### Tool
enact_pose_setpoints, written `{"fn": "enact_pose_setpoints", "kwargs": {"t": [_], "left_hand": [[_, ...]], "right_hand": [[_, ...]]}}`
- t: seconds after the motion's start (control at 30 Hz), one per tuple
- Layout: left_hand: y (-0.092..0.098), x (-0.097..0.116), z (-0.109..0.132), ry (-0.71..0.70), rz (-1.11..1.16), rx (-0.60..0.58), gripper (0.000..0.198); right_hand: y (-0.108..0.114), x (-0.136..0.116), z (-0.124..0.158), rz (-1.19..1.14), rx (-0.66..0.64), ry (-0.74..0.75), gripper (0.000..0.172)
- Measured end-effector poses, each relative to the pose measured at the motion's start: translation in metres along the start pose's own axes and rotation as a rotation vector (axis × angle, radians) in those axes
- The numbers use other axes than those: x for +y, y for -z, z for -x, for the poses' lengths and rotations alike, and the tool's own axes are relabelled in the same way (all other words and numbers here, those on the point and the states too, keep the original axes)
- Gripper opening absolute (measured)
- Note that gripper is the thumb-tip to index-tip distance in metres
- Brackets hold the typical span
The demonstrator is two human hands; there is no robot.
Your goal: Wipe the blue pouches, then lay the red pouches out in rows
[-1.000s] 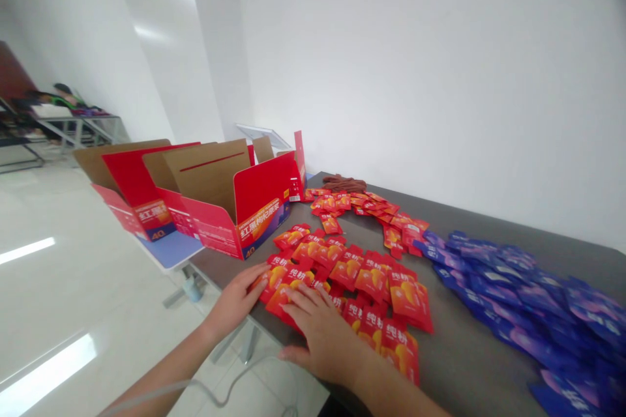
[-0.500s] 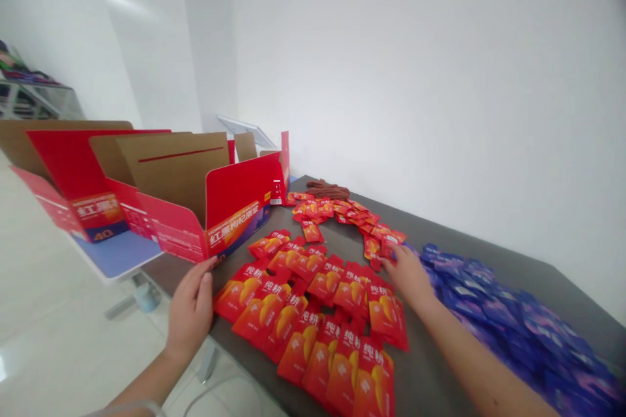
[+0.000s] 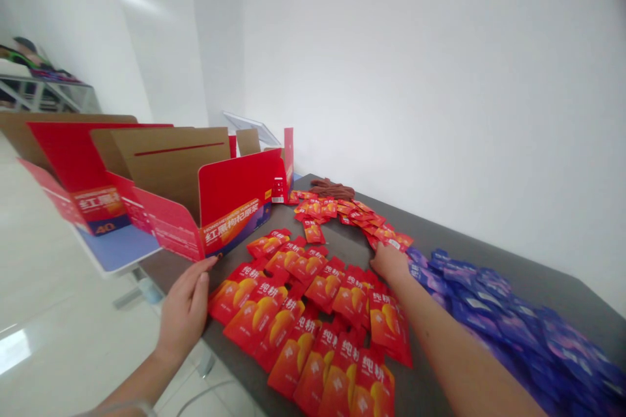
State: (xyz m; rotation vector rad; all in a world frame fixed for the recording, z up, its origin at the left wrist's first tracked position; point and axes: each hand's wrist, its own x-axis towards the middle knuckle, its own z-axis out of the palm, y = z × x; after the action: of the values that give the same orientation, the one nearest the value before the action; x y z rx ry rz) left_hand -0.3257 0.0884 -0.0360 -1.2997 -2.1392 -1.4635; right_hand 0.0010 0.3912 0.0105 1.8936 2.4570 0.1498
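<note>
Overlapping rows of red sachets (image 3: 313,287) lie on the dark grey table (image 3: 420,365) between my hands. My left hand (image 3: 184,303) is at the table's left edge, fingertips by the lower corner of an open red box (image 3: 239,189); its fingers are close together and what they hold, if anything, is hidden. Farther off, my right hand (image 3: 391,264) reaches to the near end of a looser pile of red sachets (image 3: 362,214). Its fingers are curled down at a sachet, with the fingertips partly hidden. Blue-purple sachets (image 3: 508,319) are heaped to the right of my right forearm.
More open red boxes (image 3: 100,202) stand at the left on a blue-topped table (image 3: 120,253). A brown bundle (image 3: 332,189) lies at the far end of the grey table, beside the white wall (image 3: 415,78). A rack (image 3: 49,91) holds things at the far left.
My right hand has moved slightly left, and the red sachet that hung near its fingertips is no longer visible there. My left hand stays by the box corner. The view has shifted a little.
</note>
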Motion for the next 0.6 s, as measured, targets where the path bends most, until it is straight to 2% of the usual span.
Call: {"fn": "enact_pose_setpoints", "kwargs": {"t": [0.33,0.43,0.6], "left_hand": [[0.0,0.001,0.0,0.004,-0.002,0.012,0.042],[0.0,0.002,0.0,-0.004,-0.005,0.008,0.042],[-0.001,0.004,0.0,-0.01,-0.004,0.007,0.041]], "right_hand": [[0.001,-0.001,0.017,-0.043,0.084,-0.042,0.032],[0.016,0.011,0.018,-0.122,0.113,-0.039,0.032],[0.056,0.039,0.019,-0.347,0.178,-0.045,0.033]]}}
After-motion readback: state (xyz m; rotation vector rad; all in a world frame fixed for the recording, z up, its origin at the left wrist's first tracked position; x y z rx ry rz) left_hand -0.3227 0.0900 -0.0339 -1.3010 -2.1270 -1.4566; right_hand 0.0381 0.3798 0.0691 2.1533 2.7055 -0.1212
